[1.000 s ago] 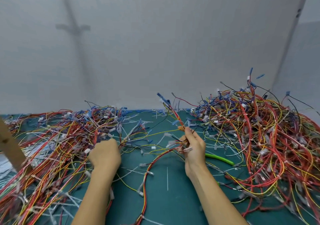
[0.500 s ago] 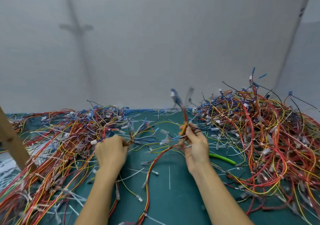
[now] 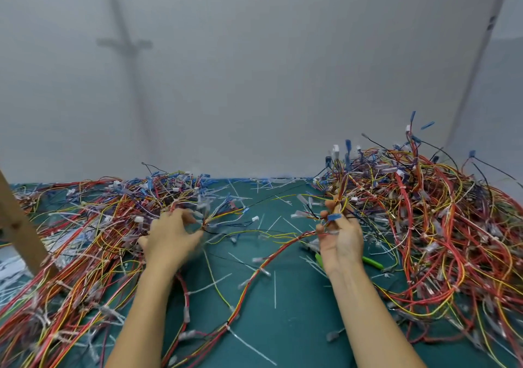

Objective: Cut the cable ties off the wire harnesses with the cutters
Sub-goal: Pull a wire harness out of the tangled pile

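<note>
Far out past the left hand, a wooden post (image 3: 17,226) slanting up off the green-topped counter (image 3: 283,333). Around and beyond the left hand, a low left heap (image 3: 85,231) of red, yellow and blue wires, spread flat down to the near edge. Left hand (image 3: 169,237) blurred, fingers curled toward a fanned tuft of wire ends just to its right; cannot tell whether pinching the tuft or only touching it. Hands well apart. Between them, green surface strewn with loose white cable ties (image 3: 274,288) and a few single strands. Curving up from the near edge and across that gap, a harness (image 3: 300,236) of red and yellow wires, running into the right hand. Right hand (image 3: 341,240) held up off the counter, fingers closed round the harness's upper end, with wire ends and a blue plug sticking up above the fingertips. Just behind the right hand, flat on the counter, cutters (image 3: 372,261) with green handles, partly hidden by the wrist, in neither hand. Right of the right hand, a taller right heap (image 3: 438,226) of tangled wires, piled against the grey wall (image 3: 254,84).
</note>
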